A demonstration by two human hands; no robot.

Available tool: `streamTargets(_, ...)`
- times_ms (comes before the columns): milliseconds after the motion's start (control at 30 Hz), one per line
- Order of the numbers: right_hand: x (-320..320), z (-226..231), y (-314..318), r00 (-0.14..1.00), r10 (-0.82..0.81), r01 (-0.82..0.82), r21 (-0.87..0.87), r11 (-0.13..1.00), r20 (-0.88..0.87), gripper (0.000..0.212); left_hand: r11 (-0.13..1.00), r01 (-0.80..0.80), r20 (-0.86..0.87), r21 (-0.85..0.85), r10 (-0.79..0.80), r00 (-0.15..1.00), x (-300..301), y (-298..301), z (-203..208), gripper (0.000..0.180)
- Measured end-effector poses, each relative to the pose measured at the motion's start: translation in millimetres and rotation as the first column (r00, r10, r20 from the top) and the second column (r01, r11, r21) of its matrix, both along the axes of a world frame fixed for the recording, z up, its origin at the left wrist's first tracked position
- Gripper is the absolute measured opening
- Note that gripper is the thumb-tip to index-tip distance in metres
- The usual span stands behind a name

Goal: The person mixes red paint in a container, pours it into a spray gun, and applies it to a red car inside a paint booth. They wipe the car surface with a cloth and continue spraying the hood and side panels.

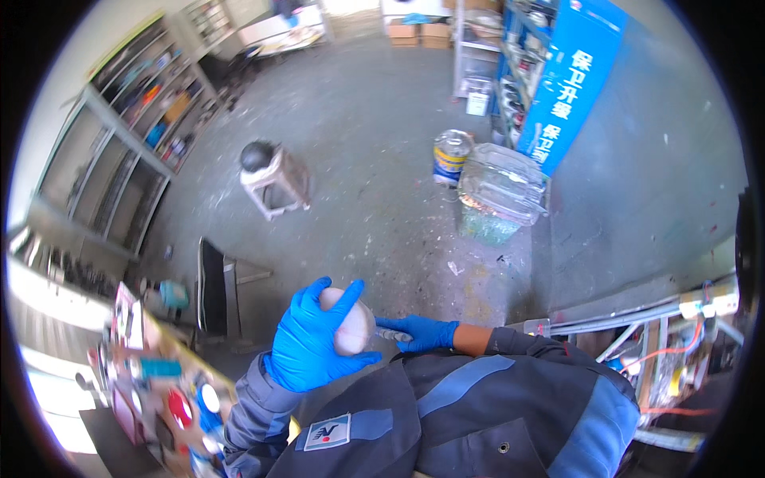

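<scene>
Left hand point(312, 344) grips a white round piece point(354, 328) by its edges, lower centre of frame; right hand point(429, 333) closed on a grey tool point(394, 334) beside it. Risk: smooth glove on curved rim, so a sideways push could pop it loose. Cluttered surface point(188, 351) lower left; stool point(277, 182) upper left, lidded tub point(500, 187) upper right, grey stained floor point(374, 191).

Scene brightly lit, tone cool. Lower-left rim blown out by strong light; table clutter point(180, 407) there softly blurred. Faint sheen cast on grey floor point(374, 119); highlights caught on clear lid point(502, 177). Straight edges bowed by fisheye lens, corners blacked out, bluish fringe left along rim.
</scene>
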State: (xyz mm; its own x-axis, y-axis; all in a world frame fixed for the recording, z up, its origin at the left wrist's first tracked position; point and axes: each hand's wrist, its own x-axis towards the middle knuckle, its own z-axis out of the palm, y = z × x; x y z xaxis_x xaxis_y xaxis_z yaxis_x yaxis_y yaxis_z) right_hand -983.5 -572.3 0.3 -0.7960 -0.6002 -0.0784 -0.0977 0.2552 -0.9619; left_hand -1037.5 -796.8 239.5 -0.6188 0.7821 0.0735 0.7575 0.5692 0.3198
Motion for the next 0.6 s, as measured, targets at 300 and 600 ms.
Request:
streamTargets(300,-205.8,37.8,62.6,0.974,-0.085,0.099,-0.058,0.993,0.208,0.071,0.622,-0.437,0.744,0.65,-0.639,0.197,-361.6,114.6,-67.9,0.065)
streamTargets(600,-465.7,64.2,137.6,0.953,0.304,-0.298,0.159,0.941,-0.014,0.045,0.698,0.111,0.591,0.708,-0.671,0.448,-506.1,313.5,-29.7,0.026)
